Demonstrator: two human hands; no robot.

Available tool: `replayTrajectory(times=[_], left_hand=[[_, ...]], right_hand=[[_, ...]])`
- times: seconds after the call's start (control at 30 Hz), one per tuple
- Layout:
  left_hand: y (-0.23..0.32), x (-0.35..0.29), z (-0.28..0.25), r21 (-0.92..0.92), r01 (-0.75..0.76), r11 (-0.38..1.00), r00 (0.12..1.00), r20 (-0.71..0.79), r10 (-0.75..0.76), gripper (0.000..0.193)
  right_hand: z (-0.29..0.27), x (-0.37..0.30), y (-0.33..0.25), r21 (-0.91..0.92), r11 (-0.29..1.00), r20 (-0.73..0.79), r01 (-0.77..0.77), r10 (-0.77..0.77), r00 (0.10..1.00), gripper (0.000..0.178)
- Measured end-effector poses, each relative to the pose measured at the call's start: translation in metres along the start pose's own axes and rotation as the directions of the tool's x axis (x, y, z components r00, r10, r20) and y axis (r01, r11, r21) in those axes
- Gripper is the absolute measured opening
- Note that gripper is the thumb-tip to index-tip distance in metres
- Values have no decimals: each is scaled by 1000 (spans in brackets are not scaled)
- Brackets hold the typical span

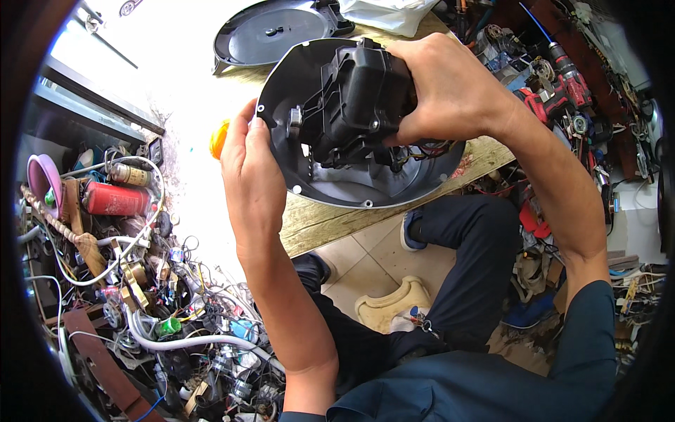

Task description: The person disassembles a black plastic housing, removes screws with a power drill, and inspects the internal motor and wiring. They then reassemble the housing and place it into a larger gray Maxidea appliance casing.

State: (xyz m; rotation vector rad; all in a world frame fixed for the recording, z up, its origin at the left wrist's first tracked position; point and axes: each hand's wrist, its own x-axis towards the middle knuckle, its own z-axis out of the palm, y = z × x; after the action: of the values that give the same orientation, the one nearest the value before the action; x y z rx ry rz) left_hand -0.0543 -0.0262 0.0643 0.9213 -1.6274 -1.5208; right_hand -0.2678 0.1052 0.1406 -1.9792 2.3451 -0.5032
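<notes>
A rigid black fan base plate [330, 184] is gripped at its rim by the left hand [249, 172]; the bulky motor housing [358, 98], seemingly heavy, is clasped by the right hand [450, 88] above the wooden bench's [316, 225] near edge.

At the top of the frame a second dark round cover [271, 32] lies on the wooden surface [330, 221], beside a white plastic bag [387, 13]. At the left, a red canister [116, 199] and a purple funnel [42, 179] sit among tangled wires. A red cordless drill [559, 95] lies at upper right. A pale sandal [387, 306] rests on the tiled floor.
</notes>
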Motion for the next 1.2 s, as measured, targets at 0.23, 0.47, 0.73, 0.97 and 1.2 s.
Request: replayTrajectory(times=[0.23,0.47,0.73,0.97,1.2], left_hand=[[-3,-1,-1,35,-14,999,1000,2,14,42],[-4,-2,-3,52,-53,997,999,5,53,41],[-9,2,1,-39,4,999,1000,-15,-5,43],[-2,-3,3,-76,28,997,999,20,-27,42],[-14,3,4,-110,7,994,1000,-13,-8,42]], right_hand=[[-5,2,-6,-58,997,56,-50,53,997,50],[-8,6,-10,-89,993,124,-80,91,988,49],[-5,11,-8,-171,983,188,-65,98,977,43],[-44,3,-44,-40,981,330,-190,192,924,41],[-39,4,-21,-15,993,396,-117,114,911,37]])
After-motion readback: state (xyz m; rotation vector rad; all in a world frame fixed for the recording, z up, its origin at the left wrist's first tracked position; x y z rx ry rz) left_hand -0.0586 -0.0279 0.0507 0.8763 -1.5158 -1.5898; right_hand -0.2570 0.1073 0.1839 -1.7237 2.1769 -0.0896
